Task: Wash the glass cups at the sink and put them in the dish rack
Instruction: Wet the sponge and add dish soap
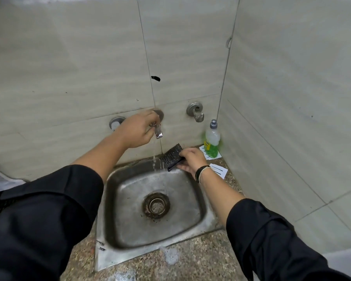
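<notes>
Over the far edge of the steel sink [193, 224], the left hand [137, 131] was at the wall tap [158, 133], its fingers curled round the tap's top, while a thin stream of water [154, 162] ran down into the basin. Just right of the stream, the right hand [192, 160] pinched a dark scrubbing pad [172, 156] between thumb and fingers, holding it tilted above the sink's far right corner. A green dish soap bottle [212, 139] stood upright in the far right corner of the speckled counter [197, 262], near the pad. Neither glass cups nor a dish rack could be made out. Foam lay on the near counter.
</notes>
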Motion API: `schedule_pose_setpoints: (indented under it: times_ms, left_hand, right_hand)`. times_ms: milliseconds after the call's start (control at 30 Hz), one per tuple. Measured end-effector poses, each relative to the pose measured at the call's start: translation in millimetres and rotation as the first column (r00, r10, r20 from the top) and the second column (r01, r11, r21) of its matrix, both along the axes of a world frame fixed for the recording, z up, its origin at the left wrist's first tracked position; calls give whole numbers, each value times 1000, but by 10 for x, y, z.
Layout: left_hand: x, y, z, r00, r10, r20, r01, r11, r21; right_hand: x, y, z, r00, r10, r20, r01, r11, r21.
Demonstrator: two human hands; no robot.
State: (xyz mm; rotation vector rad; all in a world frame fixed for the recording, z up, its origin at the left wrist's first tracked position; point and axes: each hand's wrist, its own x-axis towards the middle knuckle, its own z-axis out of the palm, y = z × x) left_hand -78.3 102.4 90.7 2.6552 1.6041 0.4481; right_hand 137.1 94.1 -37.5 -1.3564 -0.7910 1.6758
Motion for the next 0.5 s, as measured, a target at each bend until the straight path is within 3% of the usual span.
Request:
schedule_pose_setpoints:
  times_ms: [167, 233, 300, 367, 400, 433, 467, 500]
  left_hand:
    - [81, -52, 89, 997, 11, -80, -2, 994, 114]
    - [205, -260, -133, 989, 117, 96, -135, 968, 212]
    - [420, -600, -500, 904, 268, 334, -334, 929, 157]
    - [634, -833, -854, 682, 516, 519, -501, 846, -183]
    - [712, -873, -968, 482, 666, 569, -491, 743, -454]
    - [765, -872, -1023, 233, 783, 576, -356, 620, -699]
    - [789, -847, -1045, 2, 857, 515, -120, 511, -851]
    - [789, -831, -1054, -173, 882, 438, 111, 459, -881]
  right_hand:
    - [176, -122, -89, 997, -57, -54, 57, 998, 5]
    - [223, -153, -126, 990, -83, -111, 83, 997, -7]
    - [216, -178, -125, 979, -103, -174, 103, 995, -9]
    - [166, -195, -101, 966, -124, -228, 124, 992, -13]
    - [124, -206, -91, 960, -131, -248, 134, 991, -5]
    - [70, -212, -84, 955, -138, -262, 145, 989, 4]
    - [17, -240, -46, 957, -140, -256, 149, 989, 20]
    - [-42, -263, -35, 963, -145, -227, 155, 988, 28]
